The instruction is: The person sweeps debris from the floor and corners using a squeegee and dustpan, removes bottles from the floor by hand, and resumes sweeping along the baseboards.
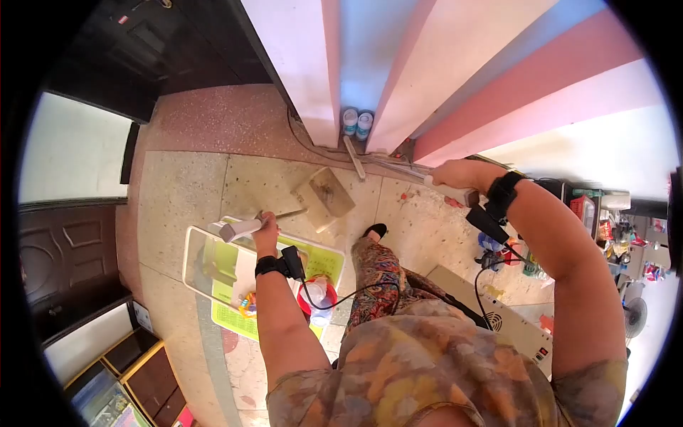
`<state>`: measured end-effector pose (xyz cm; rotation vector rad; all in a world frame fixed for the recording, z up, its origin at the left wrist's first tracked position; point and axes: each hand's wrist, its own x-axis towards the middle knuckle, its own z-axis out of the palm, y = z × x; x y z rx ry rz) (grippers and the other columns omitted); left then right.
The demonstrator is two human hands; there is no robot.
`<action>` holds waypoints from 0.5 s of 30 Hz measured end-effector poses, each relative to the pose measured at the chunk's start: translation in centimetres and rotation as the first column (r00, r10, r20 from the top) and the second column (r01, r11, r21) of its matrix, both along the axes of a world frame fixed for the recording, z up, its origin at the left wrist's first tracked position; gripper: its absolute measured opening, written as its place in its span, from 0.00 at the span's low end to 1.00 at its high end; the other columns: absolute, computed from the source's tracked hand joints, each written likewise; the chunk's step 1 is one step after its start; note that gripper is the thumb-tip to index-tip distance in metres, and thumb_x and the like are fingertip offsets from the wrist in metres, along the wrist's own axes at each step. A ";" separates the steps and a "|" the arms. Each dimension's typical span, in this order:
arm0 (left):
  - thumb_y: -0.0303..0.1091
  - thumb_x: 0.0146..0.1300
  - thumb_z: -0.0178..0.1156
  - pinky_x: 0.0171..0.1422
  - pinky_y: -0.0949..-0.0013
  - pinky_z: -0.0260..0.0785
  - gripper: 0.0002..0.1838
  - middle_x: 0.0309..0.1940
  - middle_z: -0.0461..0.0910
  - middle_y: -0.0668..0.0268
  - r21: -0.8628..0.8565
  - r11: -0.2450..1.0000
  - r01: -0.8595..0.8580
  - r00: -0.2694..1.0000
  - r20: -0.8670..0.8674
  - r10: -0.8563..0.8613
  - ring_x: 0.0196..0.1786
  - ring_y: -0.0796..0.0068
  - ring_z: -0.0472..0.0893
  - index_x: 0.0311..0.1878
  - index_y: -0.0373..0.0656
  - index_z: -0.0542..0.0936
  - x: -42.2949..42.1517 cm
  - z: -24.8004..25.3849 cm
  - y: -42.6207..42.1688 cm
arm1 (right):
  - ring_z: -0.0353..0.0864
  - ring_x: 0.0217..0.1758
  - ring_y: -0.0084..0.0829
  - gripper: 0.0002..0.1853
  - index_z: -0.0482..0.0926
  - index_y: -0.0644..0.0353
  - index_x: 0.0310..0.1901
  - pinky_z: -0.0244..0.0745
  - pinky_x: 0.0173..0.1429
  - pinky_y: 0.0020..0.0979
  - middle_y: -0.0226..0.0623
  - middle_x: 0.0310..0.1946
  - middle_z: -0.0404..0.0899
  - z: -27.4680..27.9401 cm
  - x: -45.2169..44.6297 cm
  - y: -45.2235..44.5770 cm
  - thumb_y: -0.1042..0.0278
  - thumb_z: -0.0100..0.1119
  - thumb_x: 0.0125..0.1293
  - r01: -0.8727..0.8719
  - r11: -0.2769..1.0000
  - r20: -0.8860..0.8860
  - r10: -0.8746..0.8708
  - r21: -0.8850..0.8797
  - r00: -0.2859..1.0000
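Observation:
My left hand (267, 233) is closed around the pale handle (242, 229) of a long-handled dustpan. Its thin rod leads to the translucent dustpan (326, 198), which lies on the tiled floor with some dark dirt in it. Out to the right, my right hand (455, 173) grips the whitish handle of a broom. The broom's shaft runs left along the wall base to its narrow head (353, 157), near the pillars and a little beyond the dustpan. Two white bottles (357, 124) with blue labels stand between the pillars, just past the broom head.
Beside my left forearm is a green stand (327, 260) with a white frame, holding a red bowl (304, 307) with plastic in it. A beige metal box (512, 327) with a vent sits by my legs. Cables follow the wall. Cluttered goods (605, 231) fill the right side.

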<state>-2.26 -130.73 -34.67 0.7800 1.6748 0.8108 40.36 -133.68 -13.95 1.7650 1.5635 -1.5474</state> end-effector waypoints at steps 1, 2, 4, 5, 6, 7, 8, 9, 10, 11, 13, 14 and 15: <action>0.37 0.57 0.56 0.20 0.81 0.55 0.06 0.18 0.67 0.72 -0.017 1.000 0.012 1.000 0.016 -0.012 0.18 0.85 0.65 0.35 0.47 0.73 -0.2 -0.1 0.0 | 0.74 0.17 0.33 0.13 0.72 0.67 0.34 0.71 0.22 0.34 0.45 0.22 0.73 0.1 0.8 -0.7 0.67 0.40 0.57 -0.102 0.991 -0.033 0.105 0.084 0.994; 0.36 0.57 0.56 0.20 0.81 0.56 0.06 0.18 0.66 0.72 -0.030 0.999 0.023 0.999 0.030 -0.022 0.18 0.84 0.65 0.35 0.46 0.72 -0.2 -0.2 0.1 | 0.73 0.16 0.33 0.13 0.72 0.66 0.33 0.69 0.20 0.35 0.43 0.19 0.73 0.2 1.4 -1.7 0.66 0.40 0.57 0.120 0.993 -0.041 -0.120 -0.013 0.992; 0.35 0.57 0.56 0.20 0.81 0.56 0.06 0.18 0.66 0.71 -0.022 1.000 -0.015 0.997 0.075 0.017 0.18 0.84 0.65 0.35 0.46 0.72 0.3 0.6 0.0 | 0.72 0.15 0.33 0.13 0.72 0.65 0.33 0.67 0.18 0.36 0.41 0.17 0.72 2.1 1.3 -2.5 0.65 0.40 0.57 0.335 0.936 -0.030 -0.340 -0.109 0.940; 0.34 0.57 0.55 0.19 0.81 0.57 0.06 0.19 0.66 0.71 -0.018 0.999 -0.048 0.991 0.120 0.050 0.18 0.84 0.65 0.35 0.45 0.72 0.5 0.9 -0.1 | 0.72 0.15 0.33 0.13 0.71 0.65 0.35 0.67 0.18 0.36 0.41 0.17 0.72 4.0 1.5 -2.7 0.65 0.40 0.57 0.388 0.902 -0.003 -0.396 -0.189 0.918; 0.34 0.57 0.55 0.19 0.81 0.57 0.06 0.19 0.66 0.71 -0.019 0.999 -0.045 0.992 0.120 0.047 0.18 0.84 0.65 0.35 0.45 0.72 0.4 0.8 -0.1 | 0.72 0.15 0.33 0.13 0.69 0.66 0.37 0.68 0.17 0.35 0.42 0.18 0.72 5.9 1.6 -3.0 0.65 0.39 0.57 0.440 0.858 0.028 -0.449 -0.266 0.893; 0.33 0.56 0.54 0.20 0.79 0.57 0.07 0.18 0.66 0.70 -0.020 0.999 -0.033 0.992 0.122 0.035 0.18 0.83 0.66 0.37 0.44 0.70 0.3 0.7 -0.1 | 0.73 0.16 0.33 0.13 0.70 0.65 0.37 0.68 0.17 0.34 0.42 0.19 0.73 7.1 1.9 -3.8 0.65 0.39 0.58 0.406 0.882 -0.050 -0.429 -0.241 0.902; 0.32 0.55 0.53 0.20 0.78 0.57 0.09 0.18 0.66 0.70 -0.020 1.000 -0.023 0.992 0.123 0.025 0.17 0.82 0.66 0.39 0.44 0.68 0.3 0.6 -0.1 | 0.73 0.16 0.32 0.14 0.69 0.65 0.41 0.68 0.17 0.33 0.42 0.20 0.73 5.8 3.9 -5.6 0.66 0.39 0.59 0.124 0.988 -0.213 -0.104 0.087 0.972; 0.32 0.55 0.53 0.20 0.78 0.57 0.09 0.18 0.66 0.70 -0.021 1.000 -0.020 0.992 0.123 0.022 0.17 0.82 0.66 0.39 0.44 0.68 0.6 1.0 -0.2 | 0.73 0.16 0.32 0.15 0.69 0.64 0.43 0.69 0.17 0.32 0.42 0.20 0.73 5.7 4.3 -6.7 0.66 0.39 0.59 -0.016 0.967 -0.254 0.082 0.254 0.964; 0.31 0.55 0.53 0.20 0.78 0.56 0.11 0.19 0.67 0.70 -0.025 0.999 -0.023 0.994 0.106 0.026 0.18 0.81 0.67 0.41 0.44 0.68 0.9 1.8 -0.3 | 0.73 0.16 0.31 0.15 0.68 0.64 0.45 0.69 0.17 0.32 0.42 0.20 0.73 6.5 3.8 -7.2 0.66 0.39 0.59 -0.130 0.892 -0.250 0.258 0.434 0.933; 0.31 0.55 0.52 0.20 0.78 0.56 0.12 0.20 0.67 0.70 -0.028 0.999 -0.029 0.996 0.088 0.031 0.18 0.81 0.67 0.43 0.44 0.67 1.2 2.2 -0.3 | 0.73 0.16 0.31 0.17 0.66 0.62 0.48 0.69 0.17 0.31 0.41 0.20 0.73 7.9 3.1 -7.5 0.66 0.39 0.59 0.143 0.983 -0.228 -0.114 0.116 0.967; 0.31 0.55 0.53 0.21 0.79 0.57 0.13 0.20 0.68 0.69 -0.058 0.998 -0.014 0.997 0.074 0.019 0.18 0.81 0.68 0.44 0.44 0.67 0.8 1.9 -0.2 | 0.73 0.16 0.30 0.19 0.65 0.61 0.52 0.69 0.17 0.31 0.40 0.21 0.73 9.0 1.9 -6.8 0.65 0.40 0.60 0.430 0.883 -0.087 -0.451 -0.186 0.888; 0.32 0.56 0.53 0.21 0.79 0.57 0.13 0.21 0.69 0.69 -0.089 0.996 0.000 0.998 0.060 0.005 0.19 0.81 0.69 0.45 0.44 0.66 0.7 1.7 -0.2 | 0.74 0.17 0.29 0.19 0.64 0.59 0.53 0.70 0.18 0.30 0.40 0.21 0.73 8.8 1.8 -6.5 0.65 0.40 0.60 0.482 0.850 -0.077 -0.506 -0.214 0.859; 0.32 0.56 0.53 0.21 0.79 0.57 0.13 0.21 0.69 0.69 -0.090 0.996 0.002 0.998 0.060 0.003 0.19 0.81 0.69 0.45 0.44 0.66 0.8 2.0 -0.2 | 0.75 0.17 0.29 0.20 0.64 0.57 0.55 0.70 0.18 0.29 0.40 0.21 0.73 8.7 1.7 -6.0 0.65 0.41 0.60 0.530 0.813 -0.065 -0.559 -0.242 0.827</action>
